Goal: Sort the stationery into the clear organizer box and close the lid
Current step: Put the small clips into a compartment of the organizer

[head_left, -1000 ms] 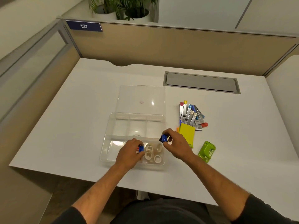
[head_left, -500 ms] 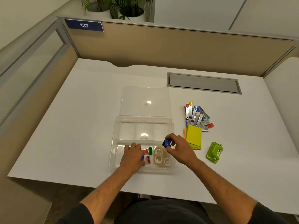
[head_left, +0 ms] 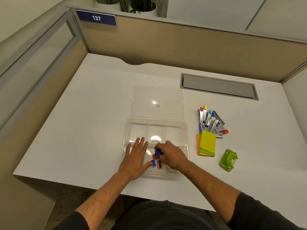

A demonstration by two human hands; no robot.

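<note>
Our left hand [head_left: 135, 157] had released and flattened; our right hand [head_left: 171, 156] brought its gripped blue sharpener [head_left: 157, 152] into the organizer box [head_left: 126, 140], so sorting advanced.

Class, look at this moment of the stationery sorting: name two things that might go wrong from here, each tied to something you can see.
1. The right hand lowers a blue sharpener into a compartment already holding small sharpeners; it may land in a neighbouring one.
2. The open lid lies flat behind the clear organizer box; staplers and sticky notes still outside may be forgotten before closing.
</note>
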